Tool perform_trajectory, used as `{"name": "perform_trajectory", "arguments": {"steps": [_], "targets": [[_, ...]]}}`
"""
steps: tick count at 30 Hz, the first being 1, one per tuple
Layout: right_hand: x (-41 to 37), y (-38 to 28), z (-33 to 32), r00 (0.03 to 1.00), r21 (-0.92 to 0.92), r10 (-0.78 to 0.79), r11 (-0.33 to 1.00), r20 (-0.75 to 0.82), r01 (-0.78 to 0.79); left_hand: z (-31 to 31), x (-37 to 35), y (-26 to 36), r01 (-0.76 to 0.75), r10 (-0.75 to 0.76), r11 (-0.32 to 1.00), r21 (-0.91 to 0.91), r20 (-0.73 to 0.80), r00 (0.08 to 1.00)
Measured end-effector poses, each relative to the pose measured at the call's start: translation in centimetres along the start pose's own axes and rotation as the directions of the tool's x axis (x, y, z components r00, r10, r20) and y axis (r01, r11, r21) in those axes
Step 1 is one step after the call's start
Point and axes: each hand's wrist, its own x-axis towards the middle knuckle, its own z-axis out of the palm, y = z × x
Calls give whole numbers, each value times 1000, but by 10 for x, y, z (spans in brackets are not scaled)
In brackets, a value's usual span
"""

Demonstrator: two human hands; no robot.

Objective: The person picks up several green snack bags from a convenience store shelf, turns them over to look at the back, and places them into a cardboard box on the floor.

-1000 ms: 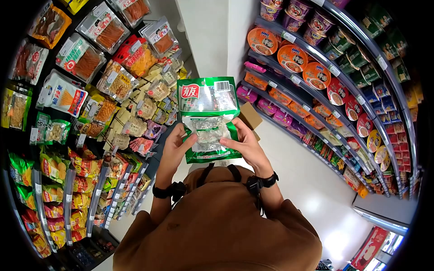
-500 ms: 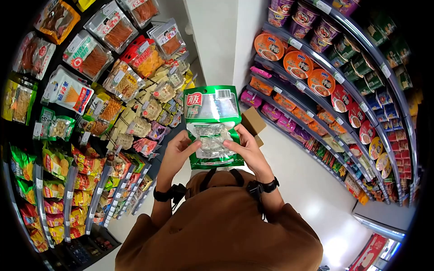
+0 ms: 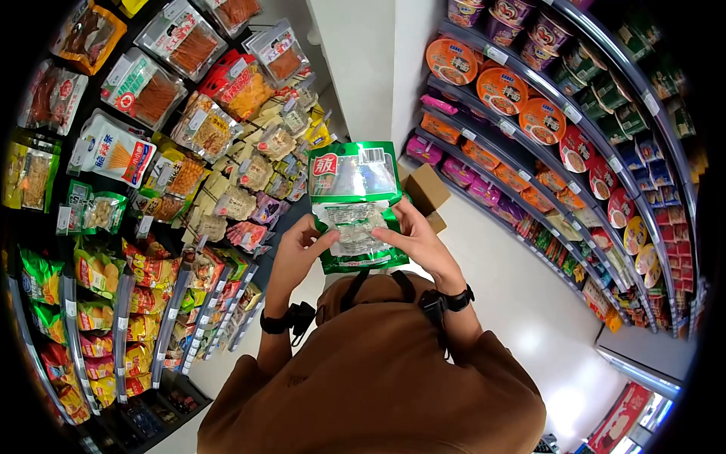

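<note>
A green snack bag (image 3: 355,172) with a red logo, a barcode and a clear window is held upright in front of my chest. My left hand (image 3: 302,246) grips its left edge, with the thumb on the front. On the opposite edge, my right hand (image 3: 416,234) pinches the bag, its thumb pressed near the window and its fingers partly hidden behind. Clear, wrinkled plastic shows between the two thumbs. Black straps circle both wrists.
Hanging snack packs (image 3: 144,87) and bagged snacks (image 3: 94,272) fill the left shelves. Instant noodle bowls (image 3: 502,91) line the right shelves. Beyond the bag are a white pillar (image 3: 359,68) and a cardboard box (image 3: 428,188).
The bag's lower edge has moved up slightly and now looks more foreshortened. The view has shifted a little against the shelves. Both hands keep their hold.
</note>
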Motion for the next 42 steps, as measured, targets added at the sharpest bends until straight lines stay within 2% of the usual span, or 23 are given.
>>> {"name": "perform_trajectory", "arguments": {"steps": [2, 4, 8, 11, 13, 15, 17, 19, 22, 26, 28, 35, 42], "targets": [[-3, -1, -3, 1000, -67, -7, 998, 4, 7, 3, -2, 7, 15, -15, 999, 46, -3, 1000], [-4, -3, -2, 1000, 11, 26, 1000, 12, -26, 7, 1, -3, -10, 10, 1000, 14, -9, 1000], [-6, -1, -3, 999, 32, 34, 999, 2, -34, 6, 1, -6, -55, 56, 998, -38, 9, 998], [-8, -7, 3, 998, 76, 55, 996, 14, -56, 2, 0, -6, -43, 42, 999, 6, 14, 999], [-11, -7, 2, 997, 73, 71, 995, 9, -71, 1, -2, -1, -39, 40, 999, -30, 23, 999], [-13, -10, 1, 989, -53, 149, 987, 6, -149, -6, -1, -5, -41, 39, 999, 33, 63, 997], [-15, -13, 3, 986, -34, 164, 986, 4, -164, -5, -2, -9, -49, 48, 999, 11, 73, 996], [-14, -9, 2, 968, -63, 251, 966, 21, -249, -2, -7, -6, -50, 51, 999, -6, 69, 996], [-12, -2, 7, 981, -61, 190, 980, -31, -191, 4, -13, -2, -68, 72, 993, -100, 30, 997], [-14, 8, 9, 988, 0, 141, 990, -60, -142, 4, -19, 2, -50, 51, 994, -101, 15, 999], [-14, 9, 10, 987, 2, 141, 990, -70, -142, 8, -24, 10, -100, 101, 988, -115, -2, 995], [-19, 8, 9, 993, -63, 94, 993, -73, -99, 17, -28, 8, -73, 69, 985, -159, -32, 997], [-24, 13, 0, 992, -82, 40, 995, -121, -50, 25, -24, 20, -47, 46, 994, -97, -11, 999]]}}
